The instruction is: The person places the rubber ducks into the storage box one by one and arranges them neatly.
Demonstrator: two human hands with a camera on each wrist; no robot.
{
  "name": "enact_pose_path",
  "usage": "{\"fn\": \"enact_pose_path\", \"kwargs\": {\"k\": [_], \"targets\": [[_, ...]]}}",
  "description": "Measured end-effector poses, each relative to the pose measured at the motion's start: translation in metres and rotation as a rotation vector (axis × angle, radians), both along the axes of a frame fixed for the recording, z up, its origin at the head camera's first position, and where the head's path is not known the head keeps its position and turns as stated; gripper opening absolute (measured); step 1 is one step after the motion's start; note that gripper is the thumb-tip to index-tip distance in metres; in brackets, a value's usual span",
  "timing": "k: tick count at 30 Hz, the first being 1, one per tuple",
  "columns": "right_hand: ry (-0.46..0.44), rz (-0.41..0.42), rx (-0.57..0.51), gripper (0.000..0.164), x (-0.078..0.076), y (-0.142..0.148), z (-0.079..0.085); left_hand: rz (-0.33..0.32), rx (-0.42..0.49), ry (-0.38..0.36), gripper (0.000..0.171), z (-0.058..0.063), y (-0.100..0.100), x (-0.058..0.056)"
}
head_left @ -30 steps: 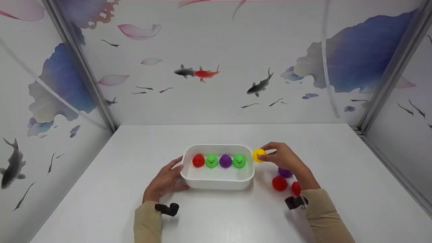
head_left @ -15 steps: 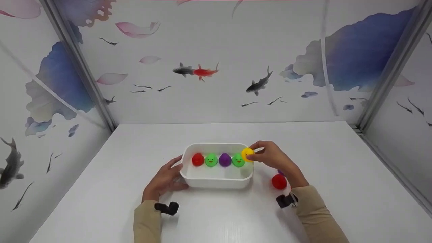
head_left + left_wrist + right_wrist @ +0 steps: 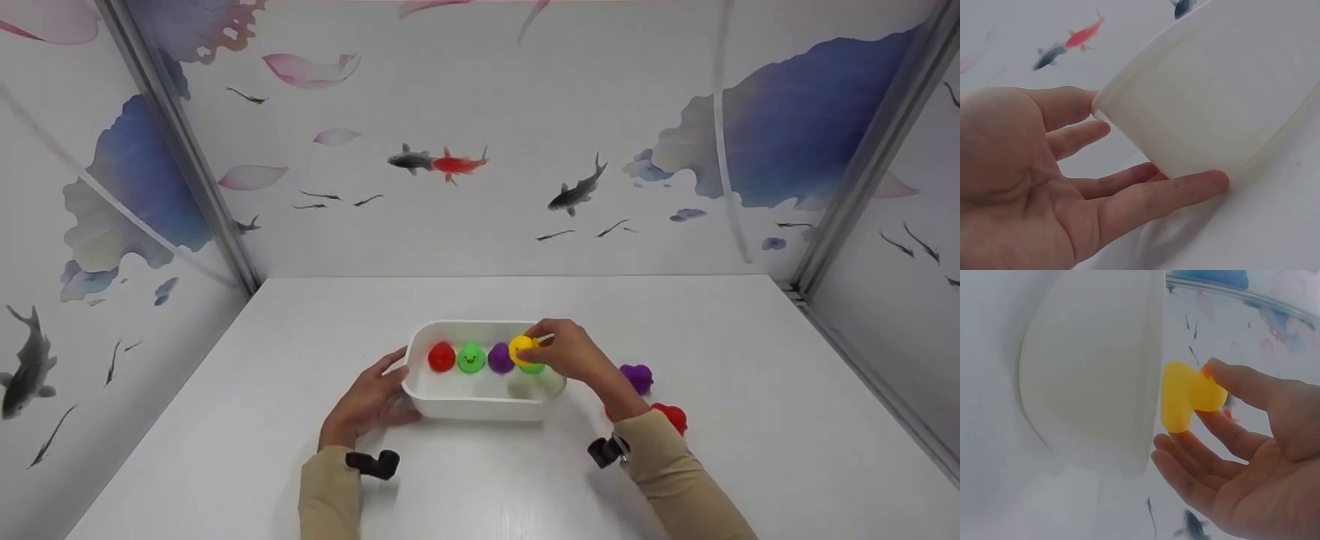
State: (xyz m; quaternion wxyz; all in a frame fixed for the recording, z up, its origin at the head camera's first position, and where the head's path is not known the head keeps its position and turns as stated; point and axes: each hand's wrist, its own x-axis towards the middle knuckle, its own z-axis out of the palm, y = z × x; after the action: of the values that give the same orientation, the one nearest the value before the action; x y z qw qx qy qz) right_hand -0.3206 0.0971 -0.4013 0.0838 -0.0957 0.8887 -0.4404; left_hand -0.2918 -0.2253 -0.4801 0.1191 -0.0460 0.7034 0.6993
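Observation:
My right hand (image 3: 571, 354) pinches a yellow toy duck (image 3: 522, 350) between thumb and fingers, over the right part of a white plastic container (image 3: 480, 409). In the right wrist view the duck (image 3: 1179, 396) lies on its side, its orange beak by the thumb. Inside the container stand a red duck (image 3: 442, 358), a green duck (image 3: 471, 359), a purple duck (image 3: 499, 359) and, partly covered by the yellow one, another green duck (image 3: 533, 369). My left hand (image 3: 370, 396) holds the container's left end, thumb (image 3: 1185, 188) along the wall and fingers at the rim and corner.
On the white table (image 3: 480, 487), right of the container, lie a purple duck (image 3: 637, 379) and a red duck (image 3: 672, 417). Another red toy is mostly hidden behind the right wrist. White walls (image 3: 480, 240) printed with fish and leaves surround the table.
My right hand has carried the yellow duck left, from outside the container's right rim to above the ducks in it. My left hand keeps its place on the container.

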Motion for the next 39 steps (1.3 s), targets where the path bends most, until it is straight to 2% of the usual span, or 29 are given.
{"fn": "enact_pose_path", "kwargs": {"k": [4,10,14,22,29,33,39], "targets": [[0.020,0.044,-0.028,0.031,0.003,-0.014,0.008,-0.004,0.011,0.007,0.059,-0.001,0.001,-0.001],[0.014,0.061,-0.041,0.032,0.005,-0.035,0.020,0.001,0.001,0.004,0.058,0.000,0.004,-0.002],[0.001,0.058,-0.023,0.031,0.004,-0.048,0.021,0.005,-0.006,-0.004,0.058,0.002,0.005,-0.003],[-0.029,0.115,-0.009,0.030,-0.004,-0.074,0.002,0.011,-0.010,-0.016,0.060,0.002,0.002,-0.002],[-0.016,0.104,-0.009,0.032,-0.007,-0.089,-0.021,-0.015,-0.010,-0.010,0.060,0.000,0.002,0.001],[-0.020,0.093,-0.010,0.035,-0.007,-0.098,-0.027,-0.014,-0.006,-0.006,0.060,-0.001,0.000,0.002],[-0.009,0.072,0.037,0.031,-0.006,-0.109,-0.032,-0.008,-0.033,-0.016,0.061,0.000,-0.001,-0.001]]}}
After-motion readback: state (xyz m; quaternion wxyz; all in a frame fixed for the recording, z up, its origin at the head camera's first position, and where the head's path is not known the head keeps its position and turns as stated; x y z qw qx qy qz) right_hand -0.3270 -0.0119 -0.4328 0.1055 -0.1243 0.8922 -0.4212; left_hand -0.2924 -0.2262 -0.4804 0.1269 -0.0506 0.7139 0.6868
